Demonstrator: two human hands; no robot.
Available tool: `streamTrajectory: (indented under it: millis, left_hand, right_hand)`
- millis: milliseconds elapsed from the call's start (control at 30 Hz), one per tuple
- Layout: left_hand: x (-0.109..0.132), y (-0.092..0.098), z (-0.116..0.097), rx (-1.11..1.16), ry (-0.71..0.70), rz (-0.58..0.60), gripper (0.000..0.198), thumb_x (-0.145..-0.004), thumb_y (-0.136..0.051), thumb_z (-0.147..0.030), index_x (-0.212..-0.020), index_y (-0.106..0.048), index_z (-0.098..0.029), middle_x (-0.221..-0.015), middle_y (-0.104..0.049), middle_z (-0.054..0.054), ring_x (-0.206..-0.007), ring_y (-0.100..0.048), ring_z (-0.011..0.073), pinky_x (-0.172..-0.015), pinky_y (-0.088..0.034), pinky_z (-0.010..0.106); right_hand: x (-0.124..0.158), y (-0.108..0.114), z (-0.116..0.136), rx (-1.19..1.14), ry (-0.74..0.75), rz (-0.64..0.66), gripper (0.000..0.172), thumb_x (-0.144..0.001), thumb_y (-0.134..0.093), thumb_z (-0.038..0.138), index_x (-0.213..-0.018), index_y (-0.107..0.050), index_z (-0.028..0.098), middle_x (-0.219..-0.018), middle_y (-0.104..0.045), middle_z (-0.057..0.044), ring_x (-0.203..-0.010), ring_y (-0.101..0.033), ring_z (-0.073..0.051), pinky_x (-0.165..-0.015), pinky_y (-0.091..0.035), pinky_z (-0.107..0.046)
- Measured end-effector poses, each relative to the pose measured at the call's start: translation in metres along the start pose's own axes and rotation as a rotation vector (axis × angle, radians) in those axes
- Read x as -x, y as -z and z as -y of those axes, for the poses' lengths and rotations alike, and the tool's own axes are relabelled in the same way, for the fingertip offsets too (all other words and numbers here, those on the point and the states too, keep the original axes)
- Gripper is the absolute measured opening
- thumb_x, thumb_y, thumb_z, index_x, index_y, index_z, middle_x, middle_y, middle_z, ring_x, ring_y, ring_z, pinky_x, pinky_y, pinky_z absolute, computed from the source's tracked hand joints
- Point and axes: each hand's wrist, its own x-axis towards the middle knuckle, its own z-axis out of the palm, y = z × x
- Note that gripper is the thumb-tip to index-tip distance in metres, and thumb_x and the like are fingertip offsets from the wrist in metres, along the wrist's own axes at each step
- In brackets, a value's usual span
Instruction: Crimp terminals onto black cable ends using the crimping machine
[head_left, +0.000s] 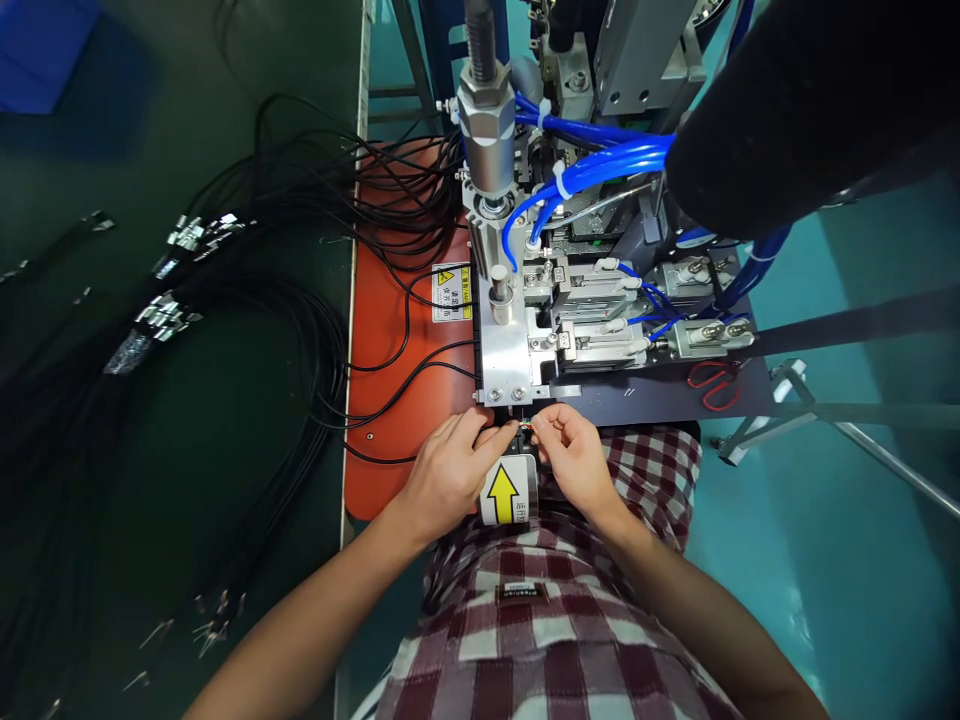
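My left hand (448,468) lies at the front of the metal machine head (510,350), its fingers closed on the end of a black cable (382,460) that comes in from the left. Facing it, my right hand (574,455) pinches thin coloured wires (526,425) at that cable's tip. The fingertips of both hands nearly meet, just below the machine's front edge. Fingers hide most of the wire end. Close under the hands is a white plate with a yellow arrow (503,493).
Black cables (405,215) run over the orange board (382,320) from the dark table (225,430), where bundles with shiny ends (169,318) lie. Blue air tubes (607,165) and cylinders (600,345) fill the right. Red-handled scissors (714,385) rest on the dark shelf. A black cylindrical shape (787,110) looms top right.
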Motion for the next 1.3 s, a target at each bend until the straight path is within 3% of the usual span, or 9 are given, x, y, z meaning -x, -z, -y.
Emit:
streamTrajectory:
  millis: [300,367,500,667,833,967,1133,1300]
  left_hand:
    - [-0.001,0.001,0.000,-0.067,-0.051,-0.031,0.026,-0.092,-0.045,-0.013,-0.110,-0.064,-0.014,-0.081,-0.054,0.007,-0.071,-0.050,0.0157,-0.061,-0.045,0.026]
    - [-0.001,0.001,0.000,-0.065,-0.050,-0.031,0.026,-0.092,-0.046,-0.013,-0.110,-0.064,-0.014,-0.081,-0.054,0.007,-0.071,-0.050,0.0157,-0.061,-0.045,0.026]
    - [-0.002,0.001,-0.001,-0.052,-0.050,-0.032,0.025,-0.092,-0.046,-0.012,-0.109,-0.065,-0.013,-0.080,-0.055,0.008,-0.071,-0.051,0.0161,-0.061,-0.046,0.027]
    - [-0.001,0.001,0.000,-0.031,-0.055,-0.028,0.025,-0.091,-0.047,-0.011,-0.109,-0.065,-0.011,-0.082,-0.056,0.009,-0.074,-0.053,0.0175,-0.062,-0.047,0.028]
    - [-0.001,0.000,0.000,-0.025,-0.041,-0.029,0.026,-0.091,-0.046,-0.012,-0.108,-0.065,-0.014,-0.083,-0.057,0.009,-0.074,-0.054,0.0170,-0.063,-0.048,0.028]
    - [0.000,0.000,0.000,-0.001,-0.038,-0.019,0.026,-0.091,-0.046,-0.011,-0.109,-0.064,-0.014,-0.085,-0.058,0.009,-0.079,-0.055,0.0181,-0.065,-0.049,0.029]
    - [-0.001,0.000,0.000,0.016,-0.038,-0.018,0.026,-0.089,-0.047,-0.009,-0.109,-0.064,-0.012,-0.087,-0.058,0.010,-0.083,-0.057,0.0198,-0.068,-0.051,0.030]
    - [0.000,-0.001,0.001,0.025,-0.031,-0.005,0.026,-0.090,-0.046,-0.011,-0.110,-0.064,-0.013,-0.087,-0.058,0.010,-0.083,-0.057,0.0198,-0.068,-0.051,0.030]
  right_hand:
    - [0.008,-0.002,0.002,0.352,0.252,-0.137,0.020,-0.092,-0.049,0.032,-0.075,-0.053,0.021,-0.073,-0.057,-0.002,-0.064,-0.052,-0.016,-0.060,-0.040,-0.028]
    - [0.006,-0.002,0.003,0.310,0.216,-0.123,0.020,-0.091,-0.050,0.034,-0.075,-0.053,0.021,-0.072,-0.057,-0.002,-0.063,-0.052,-0.016,-0.058,-0.040,-0.027]
    - [0.003,0.000,0.003,0.092,0.006,0.012,0.023,-0.088,-0.053,0.040,-0.075,-0.050,0.021,-0.063,-0.053,0.001,-0.052,-0.047,-0.013,-0.050,-0.038,-0.026]
    - [0.006,-0.002,0.005,0.277,0.179,-0.130,0.020,-0.090,-0.051,0.034,-0.075,-0.053,0.020,-0.072,-0.057,-0.002,-0.064,-0.052,-0.016,-0.061,-0.042,-0.028]
    - [0.004,-0.004,0.001,0.060,0.002,-0.011,0.025,-0.088,-0.053,0.041,-0.074,-0.050,0.021,-0.060,-0.052,0.002,-0.050,-0.046,-0.013,-0.048,-0.038,-0.025]
    - [0.003,-0.004,-0.001,0.103,0.067,-0.074,0.024,-0.088,-0.054,0.042,-0.076,-0.052,0.020,-0.064,-0.053,0.002,-0.054,-0.048,-0.013,-0.051,-0.038,-0.025]
    - [-0.001,0.002,0.003,-0.058,-0.057,0.058,0.027,-0.083,-0.059,0.043,-0.074,-0.051,0.019,-0.061,-0.051,0.003,-0.049,-0.046,-0.011,-0.049,-0.039,-0.025]
    - [-0.004,0.009,0.004,-0.051,-0.003,0.082,0.022,-0.082,-0.061,0.039,-0.080,-0.058,0.018,-0.070,-0.057,0.001,-0.053,-0.051,-0.011,-0.052,-0.043,-0.025]
